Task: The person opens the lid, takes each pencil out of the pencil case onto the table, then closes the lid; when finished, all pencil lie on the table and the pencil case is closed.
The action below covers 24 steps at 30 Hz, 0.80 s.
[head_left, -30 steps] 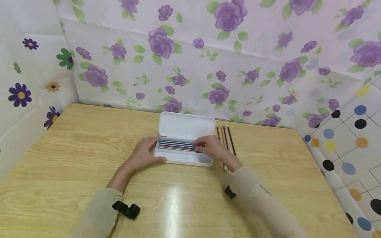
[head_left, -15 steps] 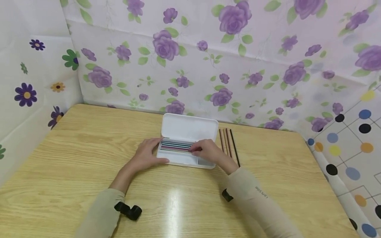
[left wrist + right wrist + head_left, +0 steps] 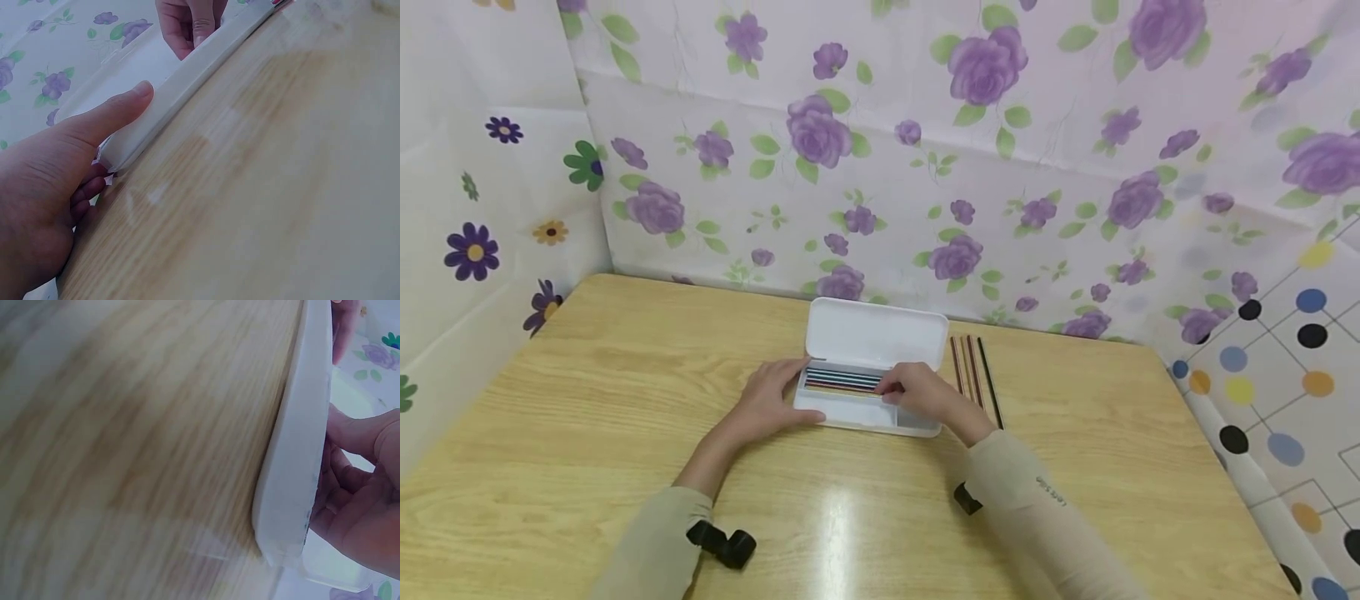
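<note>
A white pencil case (image 3: 850, 410) lies on the table with its lid (image 3: 880, 329) tipped up behind it. Several thin coloured pencils (image 3: 842, 381) lie side by side in its back compartment. My left hand (image 3: 767, 394) grips the case's left end, thumb on the front rim and fingers toward the back corner; the left wrist view shows the thumb (image 3: 134, 103) along the wall. My right hand (image 3: 921, 392) reaches into the case with curled fingers, pinching at the right part of the pencils. In the right wrist view its fingertips are hidden behind the case wall (image 3: 294, 437).
Several more pencils (image 3: 976, 371) lie on the wooden table (image 3: 625, 400) just right of the case. A flowered sheet (image 3: 887, 167) hangs along the table's back edge. Black wrist cameras (image 3: 722, 546) are strapped to the sleeves.
My right hand has shifted slightly left along the pencils, and the coloured stripes they show have changed. My left hand keeps its grip on the case. The head view has shifted a little.
</note>
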Each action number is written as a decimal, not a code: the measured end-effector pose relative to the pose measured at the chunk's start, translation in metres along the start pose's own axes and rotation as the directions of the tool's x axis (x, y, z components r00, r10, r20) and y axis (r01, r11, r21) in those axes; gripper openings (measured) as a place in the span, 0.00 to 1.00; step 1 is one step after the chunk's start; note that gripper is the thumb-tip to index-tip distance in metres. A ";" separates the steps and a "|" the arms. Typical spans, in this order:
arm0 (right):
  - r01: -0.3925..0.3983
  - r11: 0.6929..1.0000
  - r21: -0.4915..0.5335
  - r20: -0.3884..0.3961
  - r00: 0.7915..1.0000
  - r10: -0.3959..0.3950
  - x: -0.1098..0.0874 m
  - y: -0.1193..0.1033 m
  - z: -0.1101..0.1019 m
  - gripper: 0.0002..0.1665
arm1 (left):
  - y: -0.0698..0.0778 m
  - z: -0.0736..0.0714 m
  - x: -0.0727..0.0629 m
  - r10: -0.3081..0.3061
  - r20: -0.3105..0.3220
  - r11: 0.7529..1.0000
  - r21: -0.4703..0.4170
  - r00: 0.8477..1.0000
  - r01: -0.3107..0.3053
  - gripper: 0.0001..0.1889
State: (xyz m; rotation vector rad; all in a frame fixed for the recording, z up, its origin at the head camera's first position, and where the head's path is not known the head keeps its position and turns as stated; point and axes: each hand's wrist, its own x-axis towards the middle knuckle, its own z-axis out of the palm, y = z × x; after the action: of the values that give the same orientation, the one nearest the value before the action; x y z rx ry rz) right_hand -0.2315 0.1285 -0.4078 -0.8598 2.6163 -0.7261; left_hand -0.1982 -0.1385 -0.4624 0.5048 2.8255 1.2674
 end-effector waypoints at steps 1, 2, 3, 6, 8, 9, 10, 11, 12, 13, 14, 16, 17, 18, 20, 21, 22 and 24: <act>-0.002 1.000 -0.001 0.002 1.000 0.002 0.000 0.000 0.000 0.08 | 0.000 0.000 0.000 -0.001 0.001 1.000 -0.002 1.000 0.001 0.50; -0.003 1.000 0.000 0.000 1.000 0.003 -0.001 -0.001 0.000 0.08 | 0.000 0.001 0.000 -0.001 0.000 1.000 -0.004 1.000 0.001 0.50; -0.005 1.000 -0.002 -0.002 1.000 0.005 -0.001 -0.001 0.001 0.08 | 0.001 0.001 -0.001 -0.003 0.000 1.000 -0.005 1.000 0.003 0.50; -0.018 1.000 0.002 -0.011 1.000 0.018 -0.001 -0.002 0.002 0.08 | 0.002 0.001 -0.001 -0.007 0.000 1.000 -0.010 1.000 0.007 0.50; -0.023 1.000 0.001 -0.021 1.000 0.023 -0.001 -0.001 0.003 0.08 | 0.002 0.001 -0.001 -0.009 -0.001 1.000 -0.008 1.000 0.009 0.50; -0.026 1.000 0.000 -0.025 0.999 0.026 -0.001 -0.001 0.004 0.07 | 0.002 0.001 -0.001 -0.010 -0.001 1.000 -0.006 1.000 0.010 0.50; -0.029 1.000 0.002 -0.030 0.999 0.029 -0.001 -0.001 0.004 0.07 | 0.002 0.001 -0.001 -0.011 -0.002 1.000 -0.006 1.000 0.011 0.50; -0.031 1.000 0.004 -0.035 0.999 0.031 -0.001 -0.002 0.004 0.07 | 0.002 0.001 -0.001 -0.011 -0.002 1.000 -0.005 1.000 0.011 0.50; -0.029 1.000 0.002 -0.038 0.999 0.029 -0.001 -0.002 0.005 0.07 | 0.002 0.001 -0.001 -0.012 -0.001 1.000 -0.004 1.000 0.012 0.50; -0.026 1.000 0.003 -0.042 0.999 0.026 -0.002 -0.002 0.005 0.08 | 0.002 0.001 -0.001 -0.012 0.000 1.000 -0.001 1.000 0.012 0.50; -0.022 1.000 0.003 -0.048 0.999 0.022 -0.002 -0.003 0.005 0.08 | 0.002 0.001 -0.001 -0.012 0.000 1.000 0.001 1.000 0.012 0.50; -0.008 1.000 -0.006 -0.059 0.998 0.008 -0.002 -0.003 0.006 0.09 | 0.002 0.001 0.000 -0.011 0.000 1.000 0.001 1.000 0.011 0.50; -0.001 1.000 -0.014 -0.063 0.998 0.000 -0.002 -0.003 0.006 0.10 | 0.001 0.001 0.000 -0.011 -0.001 1.000 0.001 1.000 0.011 0.50; 0.008 1.000 -0.021 -0.070 0.997 -0.010 -0.002 -0.003 0.006 0.11 | 0.001 0.001 -0.001 -0.011 -0.003 1.000 0.002 1.000 0.011 0.50; 0.027 0.999 -0.038 -0.093 0.995 -0.030 -0.002 -0.003 0.004 0.12 | 0.001 0.001 -0.001 -0.010 -0.006 1.000 0.005 1.000 0.010 0.50; 0.036 0.998 -0.046 -0.106 0.994 -0.041 -0.002 -0.002 0.003 0.12 | 0.001 0.001 -0.001 -0.009 -0.008 1.000 0.006 1.000 0.009 0.50; 0.041 0.998 -0.052 -0.121 0.991 -0.047 -0.003 -0.002 0.002 0.12 | 0.001 0.002 -0.001 -0.007 -0.009 1.000 0.007 1.000 0.007 0.50; 0.049 0.997 -0.059 -0.156 0.986 -0.058 -0.004 -0.001 0.000 0.12 | 0.000 0.002 -0.001 0.000 -0.011 1.000 0.009 1.000 0.000 0.50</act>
State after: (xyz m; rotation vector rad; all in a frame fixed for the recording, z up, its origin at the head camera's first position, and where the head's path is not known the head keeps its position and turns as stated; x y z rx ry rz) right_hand -0.2279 0.1299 -0.4064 -0.9268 2.7743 -0.7684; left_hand -0.1972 -0.1366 -0.4638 0.4994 2.8410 1.2616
